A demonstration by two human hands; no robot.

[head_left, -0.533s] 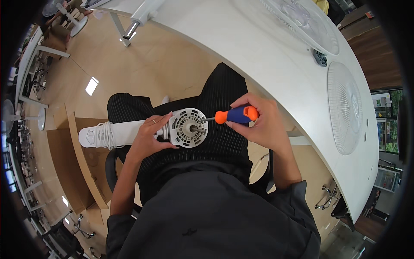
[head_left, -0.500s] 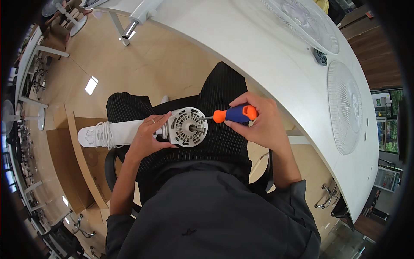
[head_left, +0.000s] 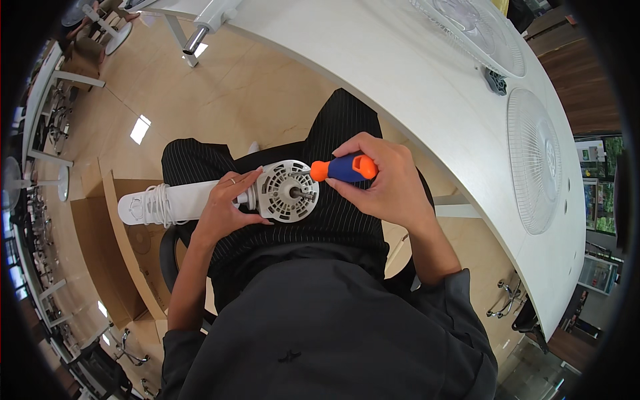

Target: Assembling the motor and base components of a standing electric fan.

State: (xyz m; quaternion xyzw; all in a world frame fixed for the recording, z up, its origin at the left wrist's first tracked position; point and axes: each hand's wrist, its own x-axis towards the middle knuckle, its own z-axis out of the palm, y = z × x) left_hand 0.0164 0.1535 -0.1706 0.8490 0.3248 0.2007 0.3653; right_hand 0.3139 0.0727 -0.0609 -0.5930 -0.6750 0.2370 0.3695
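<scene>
Across my lap lies a white fan body; its round slotted motor housing faces up, with a metal shaft at the centre. My left hand is wrapped round the neck just behind the housing. Coiled white cord is wound about the column to the left. Between the thumb and fingers of my right hand is an orange and blue screwdriver. Its blade reaches over the upper right part of the housing; whether the tip sits in a screw is too small to tell.
A white table curves along the right, bearing two clear fan grilles, a dark grey knob-like part and a white pole with a metal end. An open cardboard box stands on the floor at left.
My right hand and the screwdriver have moved left, and less of the blade shows beyond the handle. The fan body has shifted slightly up and left with my left hand still on it.
</scene>
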